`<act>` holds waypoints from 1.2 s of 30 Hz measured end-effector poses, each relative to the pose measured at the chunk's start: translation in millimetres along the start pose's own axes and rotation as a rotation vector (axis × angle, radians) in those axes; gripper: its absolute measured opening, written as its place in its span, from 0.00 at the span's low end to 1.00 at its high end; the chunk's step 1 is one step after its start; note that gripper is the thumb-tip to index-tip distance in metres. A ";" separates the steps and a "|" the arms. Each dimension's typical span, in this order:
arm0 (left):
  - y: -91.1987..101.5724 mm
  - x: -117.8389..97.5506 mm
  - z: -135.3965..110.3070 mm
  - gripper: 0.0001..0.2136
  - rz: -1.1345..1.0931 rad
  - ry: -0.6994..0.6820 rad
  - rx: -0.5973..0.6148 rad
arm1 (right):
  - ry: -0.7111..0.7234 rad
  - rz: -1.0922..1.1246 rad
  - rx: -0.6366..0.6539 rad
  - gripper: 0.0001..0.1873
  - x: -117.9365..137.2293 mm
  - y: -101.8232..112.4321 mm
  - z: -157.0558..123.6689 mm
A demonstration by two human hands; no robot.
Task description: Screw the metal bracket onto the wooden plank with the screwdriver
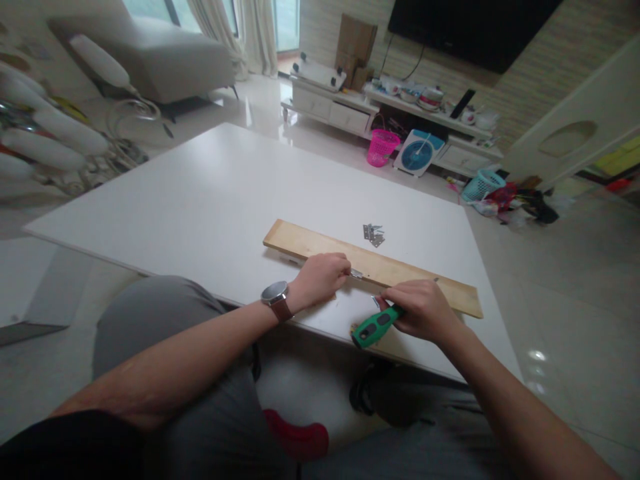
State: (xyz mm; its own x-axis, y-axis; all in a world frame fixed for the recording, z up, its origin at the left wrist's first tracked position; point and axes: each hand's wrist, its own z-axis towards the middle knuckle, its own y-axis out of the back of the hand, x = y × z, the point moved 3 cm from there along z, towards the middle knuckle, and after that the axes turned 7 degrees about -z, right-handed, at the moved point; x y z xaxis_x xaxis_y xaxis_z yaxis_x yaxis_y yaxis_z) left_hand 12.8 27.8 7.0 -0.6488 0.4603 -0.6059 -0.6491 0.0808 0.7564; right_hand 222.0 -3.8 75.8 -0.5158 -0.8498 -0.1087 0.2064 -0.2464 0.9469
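A long wooden board (310,239) lies across the white table in front of me. At its near edge my left hand (323,275) pinches a small metal hinge (356,274), whose free end shows past my fingertips. My right hand (419,308) is wrapped round a green and black screwdriver (379,327), its handle pointing toward me and its tip just beyond my knuckles. A small shiny piece, perhaps a screw (375,302), sticks out by my right thumb. Beyond the board lies a little pile of metal hinges and screws (374,235).
The white table (200,187) ends close to my knees. Past it stand a pink basket (383,147), a blue fan (418,152) and a low TV cabinet (330,110). A turquoise basket (483,185) sits on the floor at right. A red stool seat (297,433) shows below.
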 end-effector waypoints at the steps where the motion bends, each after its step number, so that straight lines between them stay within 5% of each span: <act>1: 0.0 -0.2 0.0 0.08 0.000 -0.002 0.000 | -0.002 0.006 0.001 0.18 0.0 0.2 0.2; 25: -11.1 -2.0 -3.0 0.09 -0.027 -0.107 -0.012 | -0.052 0.014 -0.041 0.15 -2.9 7.1 2.6; 31: -11.3 -2.7 -2.9 0.10 -0.067 -0.114 0.004 | -0.479 0.289 -0.266 0.10 -16.4 17.5 2.2; 36: -11.4 -2.8 -2.5 0.11 -0.077 -0.115 0.013 | -0.909 0.431 -0.402 0.15 -37.2 13.8 -8.3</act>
State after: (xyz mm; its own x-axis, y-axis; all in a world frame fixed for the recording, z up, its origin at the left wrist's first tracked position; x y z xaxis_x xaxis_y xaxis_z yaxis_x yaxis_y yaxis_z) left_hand 21.0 23.4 -0.5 -0.5474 0.5503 -0.6305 -0.6891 0.1309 0.7127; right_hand 250.9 20.5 90.4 -0.7237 -0.2785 0.6314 0.6901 -0.2852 0.6652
